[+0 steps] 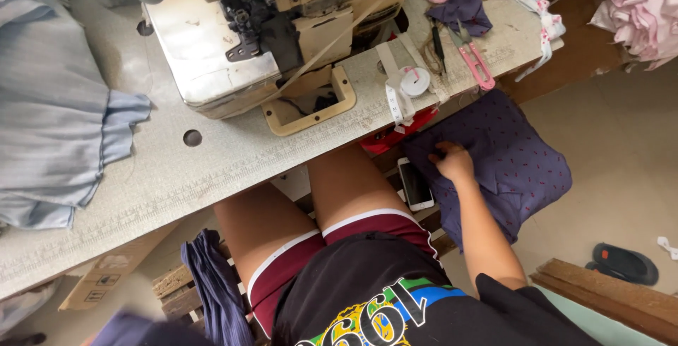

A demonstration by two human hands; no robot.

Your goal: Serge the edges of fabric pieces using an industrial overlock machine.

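Note:
My right hand (453, 163) reaches down to the right of my legs, below the table edge. Its fingers are curled into the top of a folded stack of dark purple dotted fabric (515, 155), pinching the cloth near its left edge. A white phone (414, 184) lies face up just left of that hand, touching the stack. My left hand is out of sight. A strip of dark blue pleated cloth (215, 286) hangs over the wooden seat by my left thigh.
A beige overlock sewing machine (247, 28) stands on the grey speckled table (176, 169). Pale blue striped fabric (49, 106) is piled at the left. Pink thread snips (474, 62), a tape measure (413, 81) and purple scraps lie at the right. A black sandal (625, 263) sits on the floor.

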